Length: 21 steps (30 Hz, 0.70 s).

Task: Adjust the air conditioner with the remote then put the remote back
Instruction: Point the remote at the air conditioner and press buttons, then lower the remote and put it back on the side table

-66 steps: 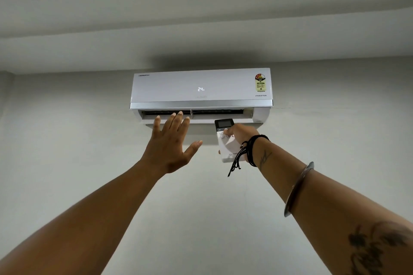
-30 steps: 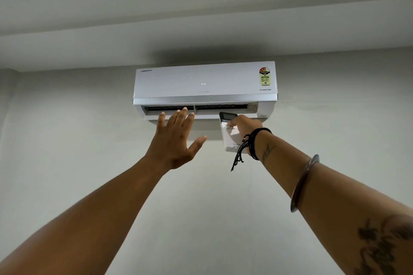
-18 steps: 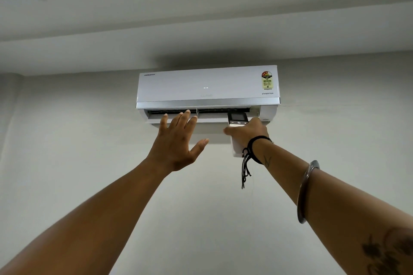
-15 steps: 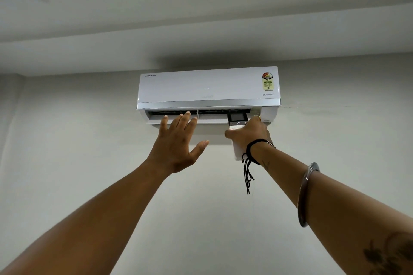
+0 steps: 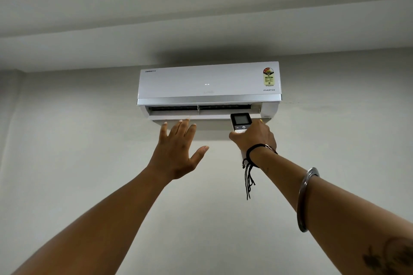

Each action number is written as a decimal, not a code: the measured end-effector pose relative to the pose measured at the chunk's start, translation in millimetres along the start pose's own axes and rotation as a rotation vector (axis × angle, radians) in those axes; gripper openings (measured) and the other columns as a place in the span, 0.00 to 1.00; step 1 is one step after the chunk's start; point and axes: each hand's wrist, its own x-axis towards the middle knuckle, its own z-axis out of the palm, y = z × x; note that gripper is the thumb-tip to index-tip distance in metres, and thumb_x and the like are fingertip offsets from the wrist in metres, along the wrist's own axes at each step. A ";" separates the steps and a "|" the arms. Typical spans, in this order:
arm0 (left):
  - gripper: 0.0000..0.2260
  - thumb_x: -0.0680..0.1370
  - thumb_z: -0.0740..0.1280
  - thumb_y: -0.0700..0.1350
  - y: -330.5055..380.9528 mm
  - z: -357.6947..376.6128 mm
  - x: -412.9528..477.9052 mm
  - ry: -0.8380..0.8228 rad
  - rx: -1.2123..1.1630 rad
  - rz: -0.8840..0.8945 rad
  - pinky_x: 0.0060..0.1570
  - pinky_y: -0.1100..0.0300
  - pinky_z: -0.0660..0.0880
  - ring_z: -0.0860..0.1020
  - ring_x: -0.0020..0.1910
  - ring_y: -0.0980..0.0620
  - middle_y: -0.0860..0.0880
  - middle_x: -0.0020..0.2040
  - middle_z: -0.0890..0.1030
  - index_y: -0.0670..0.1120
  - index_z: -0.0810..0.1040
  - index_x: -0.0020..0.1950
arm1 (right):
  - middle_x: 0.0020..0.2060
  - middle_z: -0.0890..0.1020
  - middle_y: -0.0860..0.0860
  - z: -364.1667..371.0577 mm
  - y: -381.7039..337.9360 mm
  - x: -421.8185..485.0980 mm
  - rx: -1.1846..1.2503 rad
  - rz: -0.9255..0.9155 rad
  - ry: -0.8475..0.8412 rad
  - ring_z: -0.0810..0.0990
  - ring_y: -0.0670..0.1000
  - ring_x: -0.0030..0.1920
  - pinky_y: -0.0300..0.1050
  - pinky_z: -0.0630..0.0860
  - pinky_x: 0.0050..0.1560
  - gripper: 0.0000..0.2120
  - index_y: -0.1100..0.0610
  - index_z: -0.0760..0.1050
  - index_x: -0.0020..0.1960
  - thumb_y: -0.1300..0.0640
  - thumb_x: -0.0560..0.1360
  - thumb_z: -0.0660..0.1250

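Observation:
A white split air conditioner (image 5: 201,82) hangs high on the wall, its lower flap open and two small lit marks on its front panel. My right hand (image 5: 254,138) is raised below its right end and grips a white remote (image 5: 241,121) with a dark screen, pointed up at the unit; my thumb rests on the buttons under the screen. My left hand (image 5: 178,152) is held up flat just below the vent, fingers spread, holding nothing. The lower half of the remote is hidden by my fingers.
A plain grey wall (image 5: 78,163) fills the view below and around the unit, and the ceiling (image 5: 201,6) steps down just above it. A metal bangle (image 5: 305,198) and black wrist threads (image 5: 249,176) are on my right arm.
The "24" on the panel has gone, leaving two small marks. My right hand has turned the remote upright and lifted it toward the unit's right end. My left hand stays under the vent.

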 end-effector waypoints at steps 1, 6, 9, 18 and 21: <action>0.36 0.77 0.45 0.67 1.4 3.7 -4.6 -0.003 -0.007 -0.005 0.74 0.39 0.52 0.62 0.75 0.43 0.41 0.77 0.64 0.43 0.64 0.74 | 0.53 0.76 0.54 2.0 4.0 -1.5 -0.011 0.009 -0.001 0.72 0.57 0.44 0.46 0.69 0.42 0.22 0.58 0.75 0.57 0.46 0.71 0.73; 0.35 0.78 0.46 0.66 15.9 33.1 -45.8 -0.039 -0.071 -0.036 0.73 0.38 0.53 0.64 0.74 0.42 0.40 0.76 0.65 0.42 0.62 0.75 | 0.60 0.76 0.56 21.5 37.3 -26.0 -0.061 0.009 0.015 0.77 0.59 0.48 0.46 0.68 0.45 0.24 0.59 0.76 0.59 0.45 0.70 0.72; 0.34 0.79 0.48 0.64 33.1 60.3 -85.5 -0.106 -0.133 -0.058 0.72 0.37 0.52 0.63 0.75 0.41 0.40 0.76 0.64 0.41 0.61 0.76 | 0.63 0.76 0.56 44.4 68.1 -52.8 -0.115 0.048 -0.033 0.77 0.60 0.64 0.49 0.72 0.53 0.25 0.58 0.77 0.62 0.45 0.70 0.72; 0.34 0.80 0.52 0.63 115.9 146.4 -321.8 -0.525 -0.325 0.001 0.72 0.36 0.53 0.64 0.75 0.40 0.38 0.77 0.64 0.39 0.61 0.77 | 0.68 0.71 0.54 127.0 231.5 -212.4 -0.273 0.321 -0.228 0.70 0.56 0.71 0.51 0.75 0.60 0.28 0.57 0.75 0.64 0.43 0.70 0.72; 0.33 0.80 0.54 0.61 150.4 166.4 -418.6 -0.668 -0.377 -0.061 0.71 0.36 0.56 0.67 0.73 0.39 0.37 0.75 0.67 0.37 0.63 0.75 | 0.69 0.72 0.56 146.6 308.0 -292.8 -0.320 0.467 -0.341 0.70 0.57 0.72 0.54 0.77 0.62 0.26 0.58 0.78 0.63 0.45 0.70 0.72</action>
